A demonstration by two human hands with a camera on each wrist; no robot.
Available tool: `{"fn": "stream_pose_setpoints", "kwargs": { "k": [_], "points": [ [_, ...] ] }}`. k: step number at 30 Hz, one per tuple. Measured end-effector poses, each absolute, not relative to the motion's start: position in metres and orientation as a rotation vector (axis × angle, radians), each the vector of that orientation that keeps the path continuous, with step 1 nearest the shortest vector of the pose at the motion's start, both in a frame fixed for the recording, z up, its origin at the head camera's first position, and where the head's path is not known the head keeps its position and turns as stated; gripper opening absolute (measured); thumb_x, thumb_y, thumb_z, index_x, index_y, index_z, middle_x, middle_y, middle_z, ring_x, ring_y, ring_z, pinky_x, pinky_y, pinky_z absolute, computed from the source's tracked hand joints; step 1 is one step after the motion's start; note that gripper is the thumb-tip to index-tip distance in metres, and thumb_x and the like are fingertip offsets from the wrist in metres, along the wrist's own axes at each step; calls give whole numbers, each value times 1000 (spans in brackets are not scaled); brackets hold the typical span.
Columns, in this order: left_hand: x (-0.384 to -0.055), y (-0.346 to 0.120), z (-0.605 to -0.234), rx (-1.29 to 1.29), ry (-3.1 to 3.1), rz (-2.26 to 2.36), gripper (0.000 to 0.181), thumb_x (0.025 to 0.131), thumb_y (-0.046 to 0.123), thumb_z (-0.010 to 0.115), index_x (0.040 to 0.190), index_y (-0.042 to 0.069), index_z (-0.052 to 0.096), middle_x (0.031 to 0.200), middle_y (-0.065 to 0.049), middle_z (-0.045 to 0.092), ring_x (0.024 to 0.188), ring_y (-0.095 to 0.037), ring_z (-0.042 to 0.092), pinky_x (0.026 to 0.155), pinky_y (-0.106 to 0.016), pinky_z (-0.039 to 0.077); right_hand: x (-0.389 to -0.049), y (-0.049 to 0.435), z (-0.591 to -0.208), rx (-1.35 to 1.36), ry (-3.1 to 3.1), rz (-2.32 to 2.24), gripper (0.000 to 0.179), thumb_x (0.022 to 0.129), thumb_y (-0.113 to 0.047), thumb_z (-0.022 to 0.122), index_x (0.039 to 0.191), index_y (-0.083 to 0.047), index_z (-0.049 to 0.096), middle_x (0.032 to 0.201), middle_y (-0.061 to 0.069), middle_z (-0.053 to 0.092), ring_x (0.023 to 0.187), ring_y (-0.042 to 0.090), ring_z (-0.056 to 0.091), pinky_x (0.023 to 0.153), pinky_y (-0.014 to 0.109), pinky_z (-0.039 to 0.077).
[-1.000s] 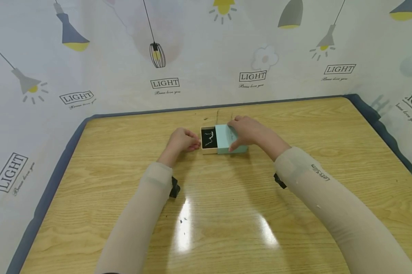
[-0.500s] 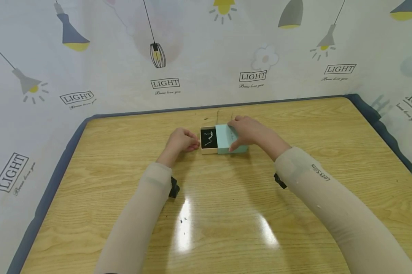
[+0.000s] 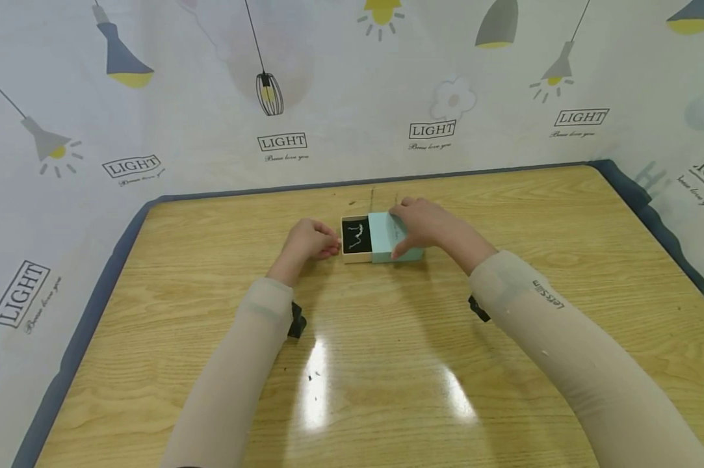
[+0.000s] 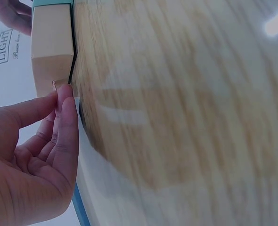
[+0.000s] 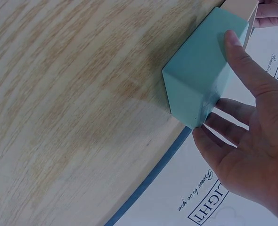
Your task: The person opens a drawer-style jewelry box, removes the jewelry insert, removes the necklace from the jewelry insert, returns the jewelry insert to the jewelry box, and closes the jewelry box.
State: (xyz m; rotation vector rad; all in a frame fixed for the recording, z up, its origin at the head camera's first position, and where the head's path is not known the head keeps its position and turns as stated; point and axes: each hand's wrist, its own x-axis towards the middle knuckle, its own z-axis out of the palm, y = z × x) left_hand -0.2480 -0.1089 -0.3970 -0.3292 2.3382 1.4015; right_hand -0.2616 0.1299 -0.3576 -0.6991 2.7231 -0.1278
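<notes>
A mint-green jewelry box sleeve [image 3: 381,235] lies on the table, with its cream drawer [image 4: 52,35] partly out on the left. On the drawer's black lining rests a thin silver chain [image 3: 359,235], perhaps a bracelet. My left hand [image 3: 311,240] pinches a small pull tab [image 4: 54,85] on the drawer's end between thumb and index finger; its other fingers are curled. My right hand [image 5: 252,127] grips the sleeve across its width, thumb on the near side and fingers on the top and far side. Both hands are at the box, and the tab is mostly hidden by the fingertips.
The wooden table [image 3: 387,364] has a dark blue edge along the back and sides. Behind it hangs a white wall covering [image 3: 352,78] printed with lamps. Small dark specks [image 3: 312,377] lie on the near part of the table.
The drawer has slid very slightly left out of the sleeve, along with my left hand. My right hand and the sleeve have stayed in place.
</notes>
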Motion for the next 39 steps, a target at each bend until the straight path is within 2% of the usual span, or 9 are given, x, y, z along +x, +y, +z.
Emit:
{"fn": "stream_pose_setpoints", "kwargs": {
  "k": [6,39],
  "points": [
    [-250,-110,-400,-322,2348,1378,12,97,7,64,104,-1,68,115,-19,73,73,-8,68,69,-19,60,-261,130,-357,-700,2721,-122,99,75,-46,86,150,-1,40,149,24,44,132,40,47,110,52,45],
    [-248,-116,-397,-335,2326,1396,17,99,7,61,111,-3,66,119,-21,71,74,-9,67,67,-18,59,-263,130,-359,-702,2724,-117,99,74,-46,86,150,-1,40,148,24,44,132,41,47,110,52,45]
  ]
}}
